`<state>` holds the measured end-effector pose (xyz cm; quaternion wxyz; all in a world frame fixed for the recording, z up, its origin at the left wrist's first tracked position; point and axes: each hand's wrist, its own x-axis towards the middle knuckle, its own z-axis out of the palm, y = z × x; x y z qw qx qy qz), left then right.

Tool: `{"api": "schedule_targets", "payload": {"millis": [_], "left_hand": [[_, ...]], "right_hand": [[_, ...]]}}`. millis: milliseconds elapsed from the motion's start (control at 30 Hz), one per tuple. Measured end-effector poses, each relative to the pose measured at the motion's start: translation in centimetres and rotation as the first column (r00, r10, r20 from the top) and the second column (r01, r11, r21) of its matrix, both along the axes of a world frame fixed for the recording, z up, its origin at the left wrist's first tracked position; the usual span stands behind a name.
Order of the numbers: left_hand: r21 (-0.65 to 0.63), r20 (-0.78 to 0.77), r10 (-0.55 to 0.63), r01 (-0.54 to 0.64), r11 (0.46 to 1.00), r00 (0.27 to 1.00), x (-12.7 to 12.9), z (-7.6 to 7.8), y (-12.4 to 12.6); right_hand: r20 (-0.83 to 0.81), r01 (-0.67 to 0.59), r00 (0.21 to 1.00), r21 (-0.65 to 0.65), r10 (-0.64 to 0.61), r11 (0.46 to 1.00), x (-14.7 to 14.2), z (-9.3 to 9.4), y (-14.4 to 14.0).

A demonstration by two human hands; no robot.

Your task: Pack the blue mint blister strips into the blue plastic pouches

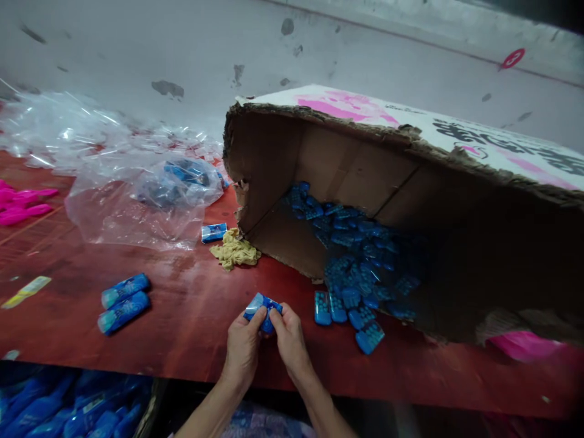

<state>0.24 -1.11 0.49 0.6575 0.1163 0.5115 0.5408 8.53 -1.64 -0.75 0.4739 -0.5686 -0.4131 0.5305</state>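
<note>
Between the thumbs and fingers of my left hand [244,340] and my right hand [288,334] is a small glossy blue printed wrapper [260,306]. Both hands are closed on it, near the table's front edge; whether anything is inside it is hidden. Right of my hands, several small blue cases with beadlike contents [351,298] lie at the mouth of a cardboard box [269,237] tipped on its side. More of these fill the box's shadowed inside. To the left, two blue wrapped packs [123,310] lie side by side on the red table [182,322].
A crumpled yellow cloth [235,249] and a flat blue printed piece [214,232] lie by the box. Clear plastic bags [132,207] and pink pieces [22,201] are at back left. Blue items [91,407] fill a container below the front edge.
</note>
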Motion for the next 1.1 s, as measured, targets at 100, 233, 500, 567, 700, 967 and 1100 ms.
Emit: {"api": "schedule_targets", "payload": {"millis": [100,233,500,567,700,967,1100], "left_hand": [[-0.016,0.011,-0.023,0.023,1.0,1.0,0.0,0.3,-0.1],[-0.032,0.044,-0.031,0.032,0.999,0.999,0.2,0.3,-0.1],[-0.008,0.106,-0.081,0.082,0.997,0.991,0.1,0.9,-0.3],[0.016,0.136,-0.185,0.184,0.983,0.973,-0.5,1.1,-0.3],[-0.002,0.139,-0.228,0.23,0.973,0.964,-1.5,1.2,-0.2],[-0.167,0.217,-0.08,0.118,0.979,0.973,-2.0,1.1,-0.4],[-0.224,0.235,-0.032,0.086,0.971,0.972,-2.0,1.1,-0.6]], "right_hand": [[0.102,0.006,0.995,0.029,-0.009,1.0,0.1,0.5,-0.2],[0.195,0.018,0.98,0.057,-0.029,0.998,0.0,0.7,-0.5],[0.216,-0.035,0.976,0.058,0.022,0.998,0.6,0.8,-0.5],[0.239,-0.047,0.971,0.068,0.03,0.997,0.8,1.2,-0.4],[0.293,-0.091,0.954,0.104,0.057,0.99,2.1,2.2,-0.3],[0.954,0.063,0.198,0.215,-0.224,0.975,7.6,1.5,-1.2],[0.975,-0.064,0.179,0.149,-0.136,0.987,6.7,0.5,-1.7]]}}
